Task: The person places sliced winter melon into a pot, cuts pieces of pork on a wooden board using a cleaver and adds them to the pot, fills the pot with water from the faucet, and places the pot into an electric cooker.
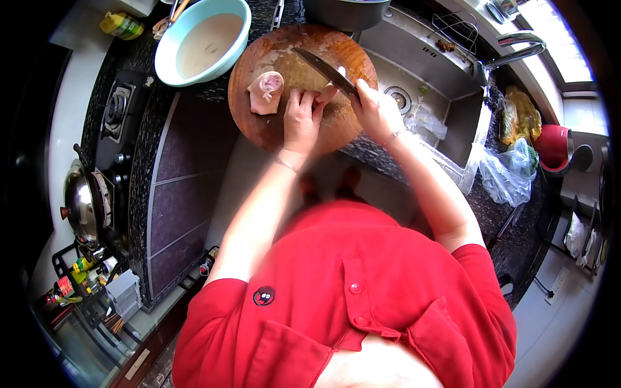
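Left hand [302, 116] curled, fingers pressing pale raw meat piece [326, 94] flat near centre of round brown wooden chopping board [259, 123]. Right hand [375, 110] closed round handle of dark-bladed kitchen knife [321, 66], blade angled over that piece. Second pinkish raw meat lump [266, 91] lies at board's left side, apart. Meat probably soft, wet, slippery, light; best pinned from above with fingertips tucked back. Light-blue bowl of cloudy liquid [206, 40] touches board's upper-left edge on dark speckled desk [155, 129]. Steel sink [427, 90] right. No legible writing.

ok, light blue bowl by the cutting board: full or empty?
Partly full. The light blue bowl holds a pale, milky liquid that covers its bottom and stops well below the rim. It stands upright on the counter beside the round cutting board.
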